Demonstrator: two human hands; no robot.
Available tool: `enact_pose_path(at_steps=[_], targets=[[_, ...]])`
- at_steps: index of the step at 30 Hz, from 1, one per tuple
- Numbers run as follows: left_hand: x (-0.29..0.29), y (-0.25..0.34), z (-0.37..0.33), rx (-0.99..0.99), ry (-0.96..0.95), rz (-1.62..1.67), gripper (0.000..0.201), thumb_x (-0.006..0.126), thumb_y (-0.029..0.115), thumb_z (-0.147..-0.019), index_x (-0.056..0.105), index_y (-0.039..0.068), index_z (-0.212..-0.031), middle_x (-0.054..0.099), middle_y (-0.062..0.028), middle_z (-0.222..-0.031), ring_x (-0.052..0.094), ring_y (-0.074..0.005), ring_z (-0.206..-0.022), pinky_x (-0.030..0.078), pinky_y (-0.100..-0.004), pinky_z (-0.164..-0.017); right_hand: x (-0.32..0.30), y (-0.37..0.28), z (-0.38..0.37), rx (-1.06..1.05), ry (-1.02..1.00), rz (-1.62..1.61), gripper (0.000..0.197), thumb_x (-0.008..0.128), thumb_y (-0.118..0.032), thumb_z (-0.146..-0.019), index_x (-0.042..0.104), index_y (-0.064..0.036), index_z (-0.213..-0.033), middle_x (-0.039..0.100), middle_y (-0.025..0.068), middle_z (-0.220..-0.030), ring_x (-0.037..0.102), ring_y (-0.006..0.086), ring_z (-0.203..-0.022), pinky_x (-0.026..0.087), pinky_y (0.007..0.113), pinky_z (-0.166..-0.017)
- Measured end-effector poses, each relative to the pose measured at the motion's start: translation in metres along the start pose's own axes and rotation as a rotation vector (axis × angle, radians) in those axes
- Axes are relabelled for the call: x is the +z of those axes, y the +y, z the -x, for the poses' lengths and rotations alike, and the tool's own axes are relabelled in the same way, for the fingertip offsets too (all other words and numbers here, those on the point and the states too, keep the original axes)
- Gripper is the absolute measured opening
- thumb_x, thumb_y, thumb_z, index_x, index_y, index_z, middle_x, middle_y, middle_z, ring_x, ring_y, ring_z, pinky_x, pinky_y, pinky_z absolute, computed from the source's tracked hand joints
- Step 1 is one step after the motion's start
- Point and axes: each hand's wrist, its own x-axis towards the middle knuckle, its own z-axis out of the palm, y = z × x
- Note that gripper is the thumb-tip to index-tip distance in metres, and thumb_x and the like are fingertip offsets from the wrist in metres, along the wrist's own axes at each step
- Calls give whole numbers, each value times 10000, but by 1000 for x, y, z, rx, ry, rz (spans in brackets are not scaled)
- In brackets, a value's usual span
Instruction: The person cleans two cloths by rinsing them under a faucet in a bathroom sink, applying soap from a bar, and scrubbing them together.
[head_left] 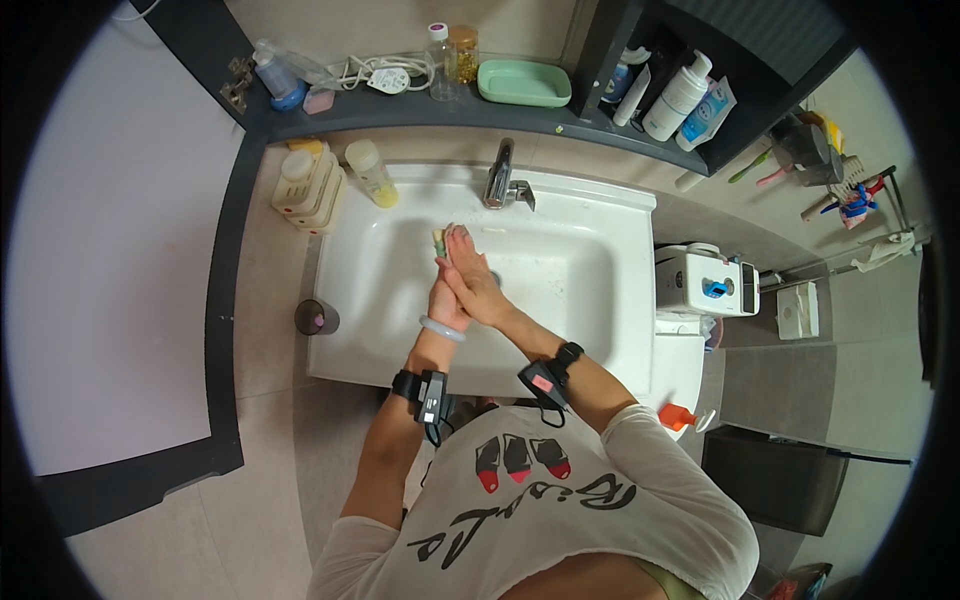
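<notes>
Over the white sink [580, 270], my two hands are pressed together. My right hand [478, 287] lies across my left, its fingers stretched out flat toward the faucet. Beneath it, my left hand [446, 302] is partly covered, and a pale bracelet circles that wrist. At the left fingertips a small pale yellow and green piece [438, 240] sticks out; its kind is unclear, and the left fingers appear closed around it. Something whitish, perhaps lather, shows by the right fingertips. The chrome faucet [499, 178] stands beyond both hands.
A pale yellow cup [371, 172] and cream containers [308, 188] stand at the sink's left back, with a dark tumbler [317, 317] nearer. Above runs a dark shelf [420, 122] bearing a green dish [524, 83]. An orange bottle [677, 417] is at right.
</notes>
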Motion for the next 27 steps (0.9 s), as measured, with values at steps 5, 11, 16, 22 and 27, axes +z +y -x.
enact_pose_path(at_steps=[5,11,16,22,27], targets=[[12,-4,3,-110,65,128,549,284,448,-915,193,157,-1371,223,7,-1412,232,-180,-1281,187,-342,-1051,1,17,0,6,108,-8,683,309,-479,-879,111,-58,-1378,87,194,-1425,29,356,-1320,49,503,-1038],[-33,4,-6,-173,154,152,587,285,484,-903,196,137,-1368,227,-1,-1412,225,-178,-1284,179,-342,-1046,5,-6,33,-86,-96,-105,652,312,-427,-898,128,-11,-1366,87,190,-1425,30,320,-1327,41,386,-1067],[-7,-1,0,-94,98,89,602,301,491,-896,225,109,-1355,249,-31,-1402,238,-170,-1274,205,-336,-1035,0,2,19,-50,-37,-27,627,303,-428,-901,139,-53,-1375,111,151,-1432,35,311,-1329,48,430,-1058],[24,-2,5,-195,213,170,538,295,424,-919,230,118,-1356,255,-45,-1396,272,-208,-1263,239,-347,-1037,-4,14,0,111,94,84,645,317,-453,-887,177,-44,-1365,145,160,-1423,90,339,-1318,73,459,-1049],[-32,8,-5,-176,188,194,547,323,465,-901,330,87,-1296,376,-38,-1301,328,-191,-1205,257,-321,-1010,-1,-8,31,-108,-72,-89,669,347,-443,-885,182,11,-1348,142,197,-1411,85,339,-1317,95,373,-1067]])
